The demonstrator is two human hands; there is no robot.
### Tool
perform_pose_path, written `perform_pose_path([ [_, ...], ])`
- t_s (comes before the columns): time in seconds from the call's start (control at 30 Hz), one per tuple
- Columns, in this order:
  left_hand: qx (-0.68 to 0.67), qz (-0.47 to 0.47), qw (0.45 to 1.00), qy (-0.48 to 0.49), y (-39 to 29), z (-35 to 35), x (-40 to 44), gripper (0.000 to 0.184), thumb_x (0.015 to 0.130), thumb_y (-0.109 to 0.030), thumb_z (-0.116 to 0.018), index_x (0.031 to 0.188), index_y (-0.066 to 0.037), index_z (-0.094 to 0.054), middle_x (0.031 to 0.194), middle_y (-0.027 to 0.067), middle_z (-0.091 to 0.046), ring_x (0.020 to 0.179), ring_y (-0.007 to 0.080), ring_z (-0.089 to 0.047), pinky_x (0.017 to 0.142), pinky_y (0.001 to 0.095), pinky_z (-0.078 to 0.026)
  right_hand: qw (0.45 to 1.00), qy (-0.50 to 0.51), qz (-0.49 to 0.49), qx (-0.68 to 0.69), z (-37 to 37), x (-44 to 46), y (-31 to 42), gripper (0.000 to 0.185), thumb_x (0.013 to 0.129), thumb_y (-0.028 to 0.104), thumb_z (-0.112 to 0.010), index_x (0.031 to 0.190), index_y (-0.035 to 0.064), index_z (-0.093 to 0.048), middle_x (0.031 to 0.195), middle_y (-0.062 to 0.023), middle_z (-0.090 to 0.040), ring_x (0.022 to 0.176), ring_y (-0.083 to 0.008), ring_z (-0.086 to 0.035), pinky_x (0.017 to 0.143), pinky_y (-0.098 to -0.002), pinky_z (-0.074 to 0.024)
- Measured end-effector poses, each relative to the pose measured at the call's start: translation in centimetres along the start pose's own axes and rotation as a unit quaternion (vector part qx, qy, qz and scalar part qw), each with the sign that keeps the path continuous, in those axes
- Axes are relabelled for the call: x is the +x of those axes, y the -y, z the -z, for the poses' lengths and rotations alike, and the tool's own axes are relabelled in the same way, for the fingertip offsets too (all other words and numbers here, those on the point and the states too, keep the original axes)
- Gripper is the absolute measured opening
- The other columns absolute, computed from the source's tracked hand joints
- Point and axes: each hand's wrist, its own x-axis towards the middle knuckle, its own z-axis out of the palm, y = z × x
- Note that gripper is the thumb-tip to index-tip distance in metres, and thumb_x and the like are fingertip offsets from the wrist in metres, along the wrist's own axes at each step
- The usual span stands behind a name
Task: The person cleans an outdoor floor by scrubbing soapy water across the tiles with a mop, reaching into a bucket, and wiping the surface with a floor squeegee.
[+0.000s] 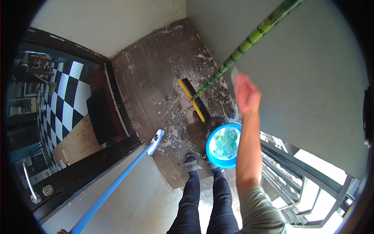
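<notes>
My left hand [62, 231] shows only as fingertips at the bottom left edge, closed round the blue pole of a brush [113, 185]. The brush's white and blue head [156, 142] rests on the wet floor. My right hand [247, 93] is raised near the grey wall, blurred, and what its fingers hold, if anything, cannot be made out. A green patterned pole [233, 57] slants from the upper right to a yellow and black squeegee head [193, 100] on the soapy tiles. Below my right hand, a blue bucket [210, 150] of foamy water is partly hidden by my forearm.
My slippered feet [191, 163] stand beside the bucket. On the left is a dark-framed doorway [122, 105] to a room with a checkered floor [70, 97]. A metal railing [304, 167] and stairs are at lower right. Walls [307, 78] border the tiles.
</notes>
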Motion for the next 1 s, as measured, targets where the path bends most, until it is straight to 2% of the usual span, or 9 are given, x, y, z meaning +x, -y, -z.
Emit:
perform_pose_path([
  [0.17, -0.001, 0.015, 0.993, -0.120, -0.3, -1.3, -0.3, 0.039, 0.102, -0.024, -0.029, 0.065, -0.014, -0.028, 0.052, -0.0039, -0.021, 0.044, 0.0069, -0.017, 0.043, 0.0219, -0.019, 0.979, 0.018, 0.094, -0.178, -17.2, -4.0, 10.8, 0.041, 0.096, 0.029, -0.044, 0.121, -0.0029, -0.049, 0.110, -0.0116, -0.058, 0.105, -0.0238, -0.056, 0.091, -0.0347, -0.0419],
  [0.23, -0.069, 0.014, 0.997, 0.002, -0.1, 1.8, 0.0, 0.037, 0.102, -0.023, -0.031, 0.067, -0.013, -0.026, 0.052, -0.0035, -0.021, 0.044, 0.0067, -0.016, 0.043, 0.0235, -0.018, 0.961, -0.064, 0.104, -0.249, -17.9, -5.8, 13.0, 0.046, 0.095, 0.033, -0.047, 0.125, -0.0008, -0.048, 0.090, -0.0081, -0.061, 0.089, -0.0210, -0.060, 0.079, -0.0329, -0.0453],
  [0.3, -0.100, 0.011, 0.995, 0.000, 0.0, 3.5, -0.3, 0.034, 0.097, -0.019, -0.042, 0.067, -0.013, -0.027, 0.051, -0.0026, -0.026, 0.043, 0.0072, -0.020, 0.042, 0.0246, -0.017, 0.942, -0.094, 0.138, -0.292, -14.2, -6.1, 14.5, 0.036, 0.094, 0.036, -0.048, 0.104, 0.0037, -0.059, 0.059, -0.0008, -0.048, 0.053, -0.0156, -0.050, 0.049, -0.0292, -0.0391],
  [0.37, -0.096, 0.016, 0.995, -0.005, -0.3, 3.9, -0.6, 0.034, 0.096, -0.015, -0.042, 0.065, -0.011, -0.028, 0.050, -0.0025, -0.026, 0.044, 0.0067, -0.022, 0.041, 0.0251, -0.018, 0.968, -0.095, 0.101, -0.208, -14.5, -11.4, 13.4, 0.030, 0.094, 0.033, -0.047, 0.073, 0.0123, -0.053, 0.050, 0.0015, -0.037, 0.038, -0.0136, -0.036, 0.035, -0.0294, -0.0272],
  [0.43, -0.072, 0.032, 0.997, -0.019, -1.5, 3.4, -0.9, 0.035, 0.094, -0.011, -0.043, 0.063, -0.010, -0.027, 0.050, -0.0024, -0.026, 0.043, 0.0064, -0.024, 0.039, 0.0251, -0.019, 0.960, -0.007, 0.073, -0.270, -12.0, -16.5, 10.8, 0.026, 0.093, 0.028, -0.046, 0.073, 0.0124, -0.049, 0.051, -0.0004, -0.038, 0.038, -0.0139, -0.035, 0.033, -0.0306, -0.0266],
  [0.6, -0.109, -0.046, 0.991, 0.058, -6.5, 2.2, -1.1, 0.035, 0.094, -0.011, -0.048, 0.063, -0.009, -0.030, 0.047, -0.0008, -0.030, 0.038, 0.0080, -0.027, 0.037, 0.0247, -0.021, 0.873, 0.160, -0.263, -0.377, -15.3, -33.8, -1.3, 0.017, 0.090, 0.020, -0.053, 0.107, 0.0143, -0.051, 0.078, -0.0039, -0.056, 0.054, -0.0137, -0.049, 0.038, -0.0291, -0.0380],
  [0.67, -0.139, -0.082, 0.982, 0.095, -9.4, 2.2, -1.4, 0.035, 0.092, -0.012, -0.051, 0.062, -0.007, -0.034, 0.046, 0.0004, -0.033, 0.038, 0.0095, -0.029, 0.037, 0.0246, -0.023, 0.693, 0.259, -0.473, -0.477, -20.9, -40.9, -4.2, 0.056, 0.090, 0.055, -0.047, 0.124, 0.0103, -0.047, 0.096, -0.0087, -0.063, 0.065, -0.0150, -0.053, 0.056, -0.0312, -0.0448],
  [0.73, -0.172, -0.124, 0.971, 0.113, -11.9, 2.1, -1.0, 0.039, 0.089, -0.015, -0.057, 0.058, -0.005, -0.036, 0.044, 0.0026, -0.038, 0.036, 0.0117, -0.035, 0.036, 0.0250, -0.024, 0.655, 0.234, -0.607, -0.384, -26.2, -46.4, -5.3, 0.085, 0.080, 0.073, -0.047, 0.123, -0.0002, -0.040, 0.098, -0.0137, -0.063, 0.070, -0.0197, -0.059, 0.061, -0.0352, -0.0484],
  [1.0, -0.095, -0.220, 0.925, 0.295, -15.8, 1.5, 2.1, 0.030, 0.073, -0.026, -0.075, 0.068, -0.008, -0.053, 0.061, 0.0037, -0.055, 0.057, 0.0205, -0.057, 0.062, 0.0371, -0.044, 0.815, 0.093, -0.484, -0.304, -33.0, -40.2, -13.7, 0.016, 0.090, 0.013, -0.048, 0.075, 0.0078, -0.043, 0.052, -0.0016, -0.043, 0.044, -0.0146, -0.043, 0.042, -0.0292, -0.0407],
])
